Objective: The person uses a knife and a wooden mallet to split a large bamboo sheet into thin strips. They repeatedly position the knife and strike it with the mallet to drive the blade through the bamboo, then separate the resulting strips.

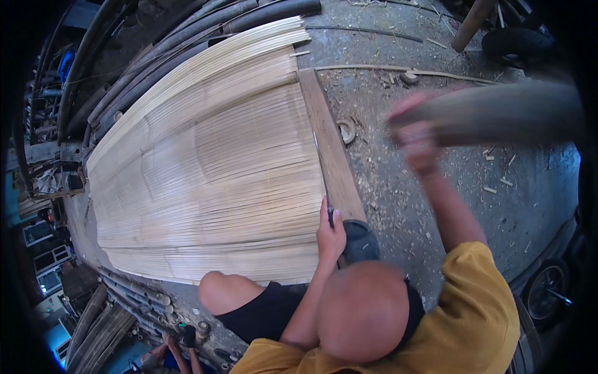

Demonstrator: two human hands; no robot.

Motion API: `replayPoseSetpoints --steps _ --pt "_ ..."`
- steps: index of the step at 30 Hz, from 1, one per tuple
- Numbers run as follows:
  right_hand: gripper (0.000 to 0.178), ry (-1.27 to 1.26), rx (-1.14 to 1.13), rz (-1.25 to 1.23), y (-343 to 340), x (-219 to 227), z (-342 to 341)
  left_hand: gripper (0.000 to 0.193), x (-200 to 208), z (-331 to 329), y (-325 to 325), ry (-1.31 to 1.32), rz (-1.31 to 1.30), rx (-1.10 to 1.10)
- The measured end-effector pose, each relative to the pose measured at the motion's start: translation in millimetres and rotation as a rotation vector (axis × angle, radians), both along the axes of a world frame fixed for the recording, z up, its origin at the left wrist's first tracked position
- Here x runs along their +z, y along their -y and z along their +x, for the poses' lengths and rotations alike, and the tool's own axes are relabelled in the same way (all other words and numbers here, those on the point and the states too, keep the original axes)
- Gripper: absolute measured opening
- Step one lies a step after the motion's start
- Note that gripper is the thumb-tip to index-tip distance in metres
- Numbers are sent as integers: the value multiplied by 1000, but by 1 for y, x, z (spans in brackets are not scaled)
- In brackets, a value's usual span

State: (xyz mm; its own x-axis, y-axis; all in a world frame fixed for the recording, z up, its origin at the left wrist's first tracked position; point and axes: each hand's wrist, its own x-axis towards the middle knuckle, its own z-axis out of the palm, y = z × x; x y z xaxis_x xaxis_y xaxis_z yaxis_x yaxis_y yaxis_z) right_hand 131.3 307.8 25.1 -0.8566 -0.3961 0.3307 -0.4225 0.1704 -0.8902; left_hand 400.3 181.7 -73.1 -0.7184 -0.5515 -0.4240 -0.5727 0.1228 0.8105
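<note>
A wide mat of thin pale bamboo slats [205, 149] lies on the floor to the left, its cut ends along a wooden beam [333, 149]. My left hand [332, 235] is closed around the dark handle of a long knife [320, 159]. The narrow blade runs along the beam at the slat ends. Raised at the right, my right hand [416, 138] grips the end of a thick, rounded length of wood [507, 115]. Both that hand and the wood are smeared by motion. The wood's far end reaches toward the right rim.
A dark rubbery object [361, 242] sits at the beam's near end, by my bent knee [364, 311]. Wood chips and a ring-shaped offcut [346, 131] litter the floor. Bamboo poles [274, 14] line the back. Another person's hands [171, 345] show lower left; a wheel [546, 293] stands right.
</note>
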Motion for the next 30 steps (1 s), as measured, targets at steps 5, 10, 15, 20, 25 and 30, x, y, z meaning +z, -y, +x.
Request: replayPoseSetpoints --steps 5,10,15,20,25,30 --pt "90 395 124 609 16 -102 59 54 -15 2 1 0 -115 19" --pt "84 424 139 390 45 -39 38 55 4 -4 1 61 -4 2" --pt "80 375 160 311 37 -14 21 57 8 -4 -11 111 -72 -14" --pt "77 287 152 206 31 59 -2 57 23 5 -9 96 37 25" --pt "60 -36 223 -89 15 145 -35 56 30 10 1 161 58 39" --pt "52 -182 377 -362 -15 209 -58 56 30 4 0 176 97 38"
